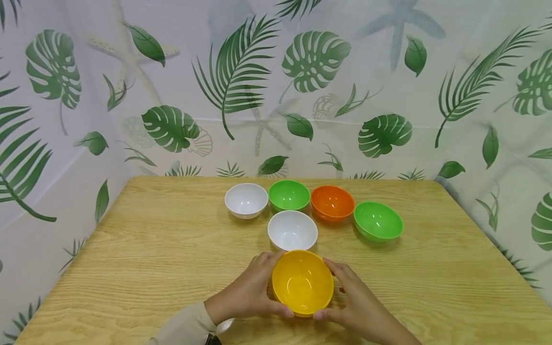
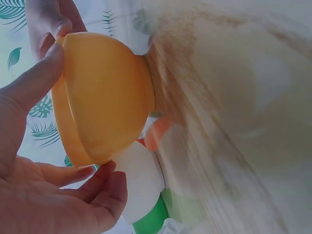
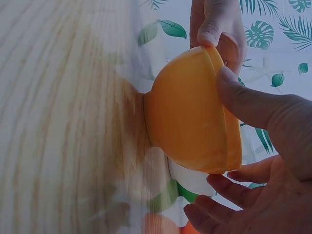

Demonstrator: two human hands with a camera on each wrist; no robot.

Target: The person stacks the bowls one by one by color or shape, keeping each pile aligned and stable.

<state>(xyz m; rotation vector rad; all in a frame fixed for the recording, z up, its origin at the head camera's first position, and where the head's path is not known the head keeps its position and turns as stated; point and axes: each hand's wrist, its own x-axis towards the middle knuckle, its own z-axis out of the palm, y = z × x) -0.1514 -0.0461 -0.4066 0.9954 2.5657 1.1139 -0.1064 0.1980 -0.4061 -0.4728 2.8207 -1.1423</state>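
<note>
The left hand and the right hand are both around a stack of yellow bowls, one hand at each side. Two rims are visible, one just over the other, so one bowl sits inside another. Each hand is opened to the width of the stack, with thumb and fingers bent around it. The left thumb presses on the near part of the rim, and the left fingers reach around the far left side. In the left wrist view, some of these fingertips touch the wall below the rim, and others are bent and come not so close. The right hand holds in nearly the same way: its thumb is at the near rim, close to the left thumb, and its fingers are at the right side. The stack is upright, and in the wrist views its foot seems to rest on the table.

At the left wrist there is a light sleeve. Just behind the stack stands the front white bowl; whether they touch, I cannot tell. Farther back, from left to right, are the rear white bowl, a green bowl, an orange bowl and, a little nearer, another green bowl. Behind the table hangs a pale backdrop with green leaves.
</note>
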